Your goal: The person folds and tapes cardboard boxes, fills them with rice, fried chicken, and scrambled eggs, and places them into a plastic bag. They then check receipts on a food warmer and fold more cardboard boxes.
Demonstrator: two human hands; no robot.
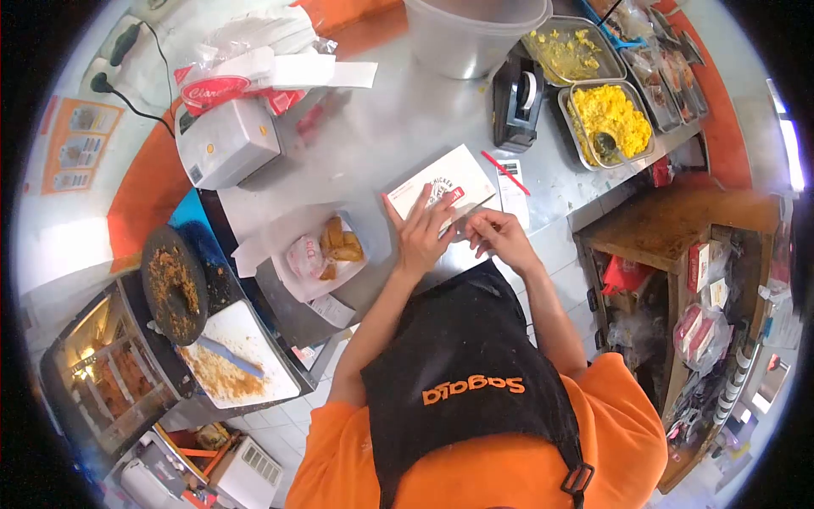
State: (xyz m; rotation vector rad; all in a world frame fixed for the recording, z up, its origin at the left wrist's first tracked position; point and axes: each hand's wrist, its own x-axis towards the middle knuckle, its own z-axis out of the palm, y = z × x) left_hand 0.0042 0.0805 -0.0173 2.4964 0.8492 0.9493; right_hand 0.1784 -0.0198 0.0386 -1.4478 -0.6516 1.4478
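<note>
A closed white cardboard box (pixel 462 174) printed with the word "chicken" lies on the steel counter in front of me. My left hand (pixel 420 239) rests on its near left part with fingers spread flat. Just off the box's near right edge, my right hand (pixel 502 237) has its fingers curled together; whatever they may pinch is too small to make out. A paper receipt (pixel 512 188) with a red strip (pixel 505 172) across it lies right of the box. Left of my hands stands an open box (pixel 292 276) holding a paper-wrapped rice portion (pixel 310 257) and golden-brown fried pieces (pixel 343 242).
Behind are a black tape dispenser (pixel 517 102), a clear plastic tub (pixel 462 51) and a tray of yellow food (pixel 609 119) with a spoon. A white printer-like machine (pixel 225 144) stands left. Lower left, a knife (pixel 231 356) lies on a crumb-covered cutting board (pixel 280 377).
</note>
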